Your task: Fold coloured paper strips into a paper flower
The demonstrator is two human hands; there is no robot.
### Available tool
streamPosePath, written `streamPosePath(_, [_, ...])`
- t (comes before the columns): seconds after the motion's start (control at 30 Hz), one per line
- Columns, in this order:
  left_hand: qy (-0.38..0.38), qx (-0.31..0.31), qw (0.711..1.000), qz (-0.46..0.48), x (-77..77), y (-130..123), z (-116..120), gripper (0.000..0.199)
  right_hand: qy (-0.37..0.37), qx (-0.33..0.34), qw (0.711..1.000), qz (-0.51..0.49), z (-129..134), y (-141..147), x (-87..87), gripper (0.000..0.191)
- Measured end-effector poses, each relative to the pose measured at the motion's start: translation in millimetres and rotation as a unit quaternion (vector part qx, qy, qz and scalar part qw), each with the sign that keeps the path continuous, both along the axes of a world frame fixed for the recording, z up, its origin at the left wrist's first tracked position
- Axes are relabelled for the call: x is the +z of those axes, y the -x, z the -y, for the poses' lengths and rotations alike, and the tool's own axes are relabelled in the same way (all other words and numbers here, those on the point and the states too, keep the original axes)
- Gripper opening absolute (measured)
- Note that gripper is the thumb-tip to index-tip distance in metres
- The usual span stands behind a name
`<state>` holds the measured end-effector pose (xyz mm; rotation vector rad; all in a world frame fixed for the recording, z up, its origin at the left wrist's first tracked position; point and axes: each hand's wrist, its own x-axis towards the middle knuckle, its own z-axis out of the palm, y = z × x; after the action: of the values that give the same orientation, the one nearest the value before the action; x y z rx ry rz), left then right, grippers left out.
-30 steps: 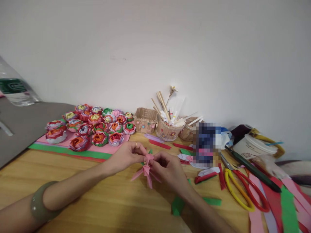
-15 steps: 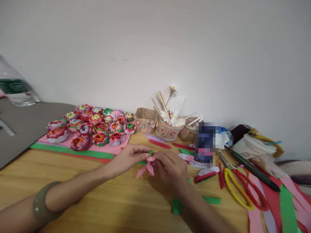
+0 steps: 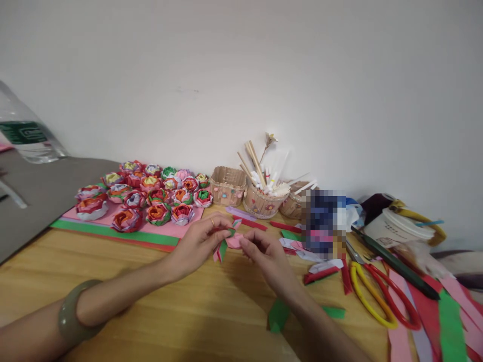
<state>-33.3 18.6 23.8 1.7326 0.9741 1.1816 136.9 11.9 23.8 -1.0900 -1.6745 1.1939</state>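
Observation:
Between my two hands, above the wooden table, is a small folded paper piece (image 3: 234,242) in pink and green. My left hand (image 3: 204,236) pinches its green upper part between thumb and fingers; pink and green points hang below. My right hand (image 3: 266,256) is closed with thumb and fingertips on its pink right edge. Under my right wrist a green paper piece (image 3: 278,315) lies on the table. Behind my hands a red paper strip (image 3: 249,222) and a lilac strip (image 3: 240,212) lie flat.
Several folded paper flowers (image 3: 158,213) stand on coloured sheets (image 3: 113,233) at left. Three baskets (image 3: 228,188) line the wall, one with sticks. At right lie scissors (image 3: 392,296), a green knife-like tool (image 3: 396,264), paper strips (image 3: 453,322) and a lidded tub (image 3: 396,229).
The folded paper has turned in my hands, showing more green. My right fingers have shifted to its lower right edge. The view has moved slightly.

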Motion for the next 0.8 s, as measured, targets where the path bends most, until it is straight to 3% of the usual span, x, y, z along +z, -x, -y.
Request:
streamPosePath(0.37, [0.096,-0.037,0.992,0.075,-3.9,3,-4,0.018,0.071,0.035,0.995,-0.067,-2,-5,-3.5,0.034])
streamPosePath(0.63, [0.110,-0.058,0.986,0.110,-4.2,6,-8,0.030,0.096,0.060,0.987,-0.110,-1,-4,-3.8,0.034])
streamPosePath(0.8, [0.133,-0.062,0.974,0.175,-10.6,6,-10,0.028,0.096,0.076,0.986,-0.113,-1,-3,-3.1,0.032])
